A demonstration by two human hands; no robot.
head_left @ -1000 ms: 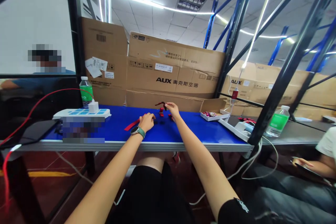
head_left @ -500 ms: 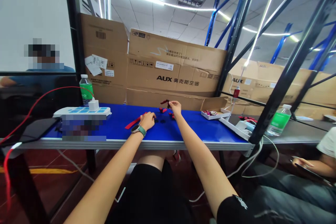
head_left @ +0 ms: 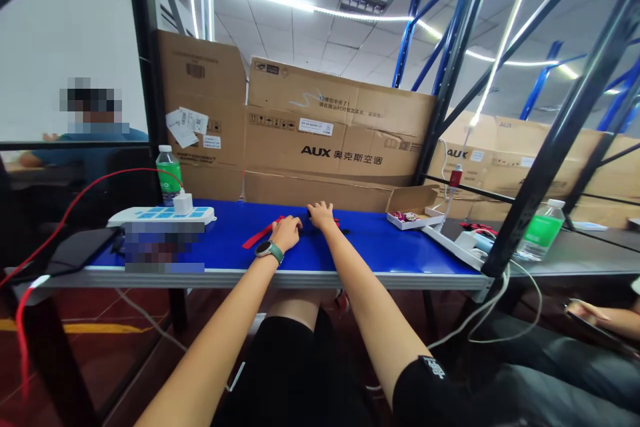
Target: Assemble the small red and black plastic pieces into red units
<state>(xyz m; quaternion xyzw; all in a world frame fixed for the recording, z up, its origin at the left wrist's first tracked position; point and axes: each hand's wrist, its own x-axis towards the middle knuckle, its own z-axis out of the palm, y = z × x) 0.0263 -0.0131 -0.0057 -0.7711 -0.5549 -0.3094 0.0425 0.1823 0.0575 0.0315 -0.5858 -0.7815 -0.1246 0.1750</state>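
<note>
On the blue table top [head_left: 225, 250], my left hand [head_left: 287, 233] rests with its fingers curled at a small dark piece that I cannot make out. A red strap [head_left: 257, 236] lies on the table beside it and runs under that hand. Close on the right, my right hand [head_left: 321, 215] is lowered to the table, thumb and forefinger pressed together at something dark, its other fingers raised. Red and black bits show just behind the right hand, mostly hidden by it. A watch with a green band [head_left: 270, 251] is on my left wrist.
A white power strip [head_left: 165, 215] with a plugged-in charger [head_left: 183, 204] and a green-labelled bottle [head_left: 169, 175] stand at the left. An open small box [head_left: 413, 217] of parts sits right. Cardboard [head_left: 340, 127] walls the back; a rack post [head_left: 520, 220] and another person's hand [head_left: 587, 312] are right.
My right hand has come down from above the table with the red and black piece, closer to my left hand. The left hand stays almost in place.
</note>
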